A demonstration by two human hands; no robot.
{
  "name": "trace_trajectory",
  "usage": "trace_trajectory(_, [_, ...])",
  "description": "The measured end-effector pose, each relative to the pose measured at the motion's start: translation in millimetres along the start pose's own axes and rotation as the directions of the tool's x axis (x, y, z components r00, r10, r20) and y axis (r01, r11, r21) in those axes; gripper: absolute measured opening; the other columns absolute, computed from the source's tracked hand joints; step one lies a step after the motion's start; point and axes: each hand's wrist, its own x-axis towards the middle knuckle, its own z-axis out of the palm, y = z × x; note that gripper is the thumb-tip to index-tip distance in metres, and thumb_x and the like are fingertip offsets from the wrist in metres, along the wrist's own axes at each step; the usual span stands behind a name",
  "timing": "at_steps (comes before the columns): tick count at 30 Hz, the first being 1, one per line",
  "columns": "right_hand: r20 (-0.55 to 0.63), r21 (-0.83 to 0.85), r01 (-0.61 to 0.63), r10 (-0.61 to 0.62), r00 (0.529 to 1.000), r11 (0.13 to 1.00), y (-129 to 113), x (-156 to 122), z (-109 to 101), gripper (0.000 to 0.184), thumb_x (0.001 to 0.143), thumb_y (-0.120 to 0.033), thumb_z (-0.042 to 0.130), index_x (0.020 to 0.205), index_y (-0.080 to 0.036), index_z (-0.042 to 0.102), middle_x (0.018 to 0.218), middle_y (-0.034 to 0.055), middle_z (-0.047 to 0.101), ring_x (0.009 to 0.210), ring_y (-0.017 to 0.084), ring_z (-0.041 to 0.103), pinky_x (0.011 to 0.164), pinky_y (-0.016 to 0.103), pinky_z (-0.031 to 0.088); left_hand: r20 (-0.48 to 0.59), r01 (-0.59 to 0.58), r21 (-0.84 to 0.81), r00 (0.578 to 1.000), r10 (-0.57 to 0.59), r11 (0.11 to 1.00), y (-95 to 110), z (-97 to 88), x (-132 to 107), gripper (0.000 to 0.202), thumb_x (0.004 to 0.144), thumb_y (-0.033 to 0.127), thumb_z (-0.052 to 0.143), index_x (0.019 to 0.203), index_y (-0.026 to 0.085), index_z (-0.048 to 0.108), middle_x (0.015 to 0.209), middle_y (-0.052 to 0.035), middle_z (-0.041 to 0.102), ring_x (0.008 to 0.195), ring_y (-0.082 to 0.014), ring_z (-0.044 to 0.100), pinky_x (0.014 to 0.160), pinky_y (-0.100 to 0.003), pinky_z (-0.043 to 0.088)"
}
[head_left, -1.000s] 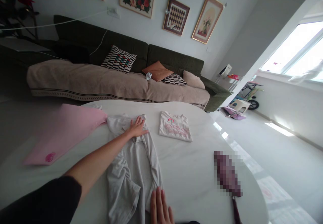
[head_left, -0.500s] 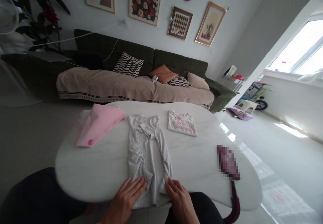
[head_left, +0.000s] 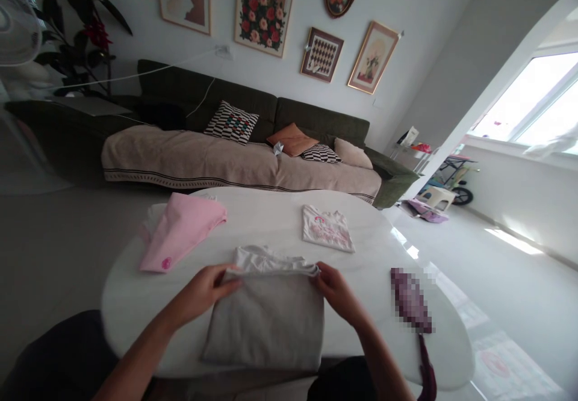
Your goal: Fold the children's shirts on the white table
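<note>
A light grey shirt [head_left: 271, 320] lies on the white table in front of me, its lower part folded up over the upper part. My left hand [head_left: 214, 283] pinches the left end of the lifted edge, thumb on the near side. At the right end of the same edge, my right hand [head_left: 332, 286] grips the cloth between thumb and fingers. The shirt's neckline shows beyond the edge. Farther off to the right sits a folded white T-shirt [head_left: 327, 227] with pink print. On the left rests a pink garment [head_left: 183, 230] over some white cloth.
The oval white table [head_left: 361, 317] carries the clothes. A dark red item [head_left: 410, 300], partly pixelated, lies near its right edge. Behind the table stands a green sofa [head_left: 323, 112] with a beige cover and cushions. A fan [head_left: 20, 31] is at far left.
Both hands have moved from the shirt's near end away from me, carrying its hem up and over. The sleeves that lay on top are now covered by the folded part.
</note>
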Motion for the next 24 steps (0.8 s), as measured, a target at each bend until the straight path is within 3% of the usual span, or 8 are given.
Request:
trace_trajectory(3, [-0.036,-0.145,-0.163,0.159,0.987,0.976,10.3,65.1,24.0,0.018,0.078,-0.030,0.056,0.068,-0.015,0.056,0.054,-0.0045,0.051,0.053,0.009,0.046,0.050,0.020,0.033,-0.064,0.125,-0.089,0.989,-0.130,0.988,-10.5,7.6,81.0,0.035,0.063,0.043,0.061,0.081,0.013,0.066,0.076,-0.0035,0.068,0.076,-0.0202,0.062,0.066,-0.026,0.046])
trace_trajectory(6, [-0.072,-0.234,-0.251,0.241,0.968,0.939,29.3,90.5,47.3,0.022,0.082,-0.031,0.057,0.069,-0.014,0.055,0.062,-0.0035,0.054,0.059,0.010,0.051,0.058,0.024,0.041,-0.122,0.198,-0.052,0.972,-0.203,0.979,-39.3,19.0,123.7,0.030,0.056,0.037,0.065,0.071,0.011,0.064,0.068,-0.0048,0.067,0.069,-0.0206,0.062,0.062,-0.027,0.044])
trace_trajectory(10, [-0.125,-0.314,-0.313,0.288,0.949,0.896,49.7,88.5,57.7,0.019,0.087,-0.030,0.048,0.080,-0.015,0.056,0.079,0.0017,0.060,0.072,0.013,0.057,0.069,0.028,0.043,-0.142,0.188,0.063,0.974,-0.177,0.980,-63.0,19.3,133.3,0.024,0.061,0.031,0.060,0.078,0.014,0.064,0.072,-0.0037,0.067,0.070,-0.0188,0.062,0.065,-0.028,0.044])
trace_trajectory(12, [-0.142,-0.344,-0.323,0.291,0.946,0.882,54.2,86.5,57.0,0.015,0.086,-0.026,0.047,0.087,-0.015,0.056,0.085,0.0071,0.063,0.081,0.017,0.058,0.071,0.027,0.040,-0.179,0.182,0.148,0.972,-0.154,0.972,-65.8,18.6,132.9,0.019,0.063,0.026,0.059,0.078,0.016,0.064,0.085,-0.0061,0.067,0.083,-0.0211,0.061,0.076,-0.031,0.043])
trace_trajectory(16, [-0.137,-0.398,-0.316,0.284,0.949,0.861,55.1,89.5,55.9,0.028,0.080,-0.026,0.053,0.103,-0.011,0.054,0.103,0.0152,0.059,0.096,0.022,0.055,0.078,0.028,0.038,-0.212,0.164,0.282,0.972,-0.106,0.945,-64.6,23.6,135.1,0.014,0.062,0.020,0.061,0.076,0.018,0.064,0.106,-0.0100,0.062,0.108,-0.0273,0.050,0.095,-0.040,0.032])
trace_trajectory(20, [-0.076,-0.427,-0.268,0.261,0.962,0.864,52.4,93.9,54.6,0.025,0.083,-0.029,0.053,0.103,-0.014,0.055,0.104,0.0079,0.059,0.093,0.018,0.055,0.082,0.034,0.041,-0.078,0.039,0.296,0.997,-0.016,0.954,-57.9,20.2,141.3,0.017,0.064,0.020,0.059,0.080,0.020,0.067,0.101,-0.0055,0.064,0.107,-0.0227,0.051,0.097,-0.033,0.031])
trace_trajectory(24, [-0.061,-0.423,-0.243,0.240,0.969,0.873,49.4,92.2,52.0,0.027,0.085,-0.035,0.053,0.105,-0.016,0.055,0.105,0.0046,0.057,0.092,0.017,0.055,0.082,0.038,0.043,0.132,-0.076,0.219,0.990,0.048,0.973,-50.7,8.4,149.5,0.020,0.068,0.025,0.052,0.079,0.018,0.067,0.085,-0.0029,0.068,0.084,-0.0178,0.060,0.078,-0.025,0.042])
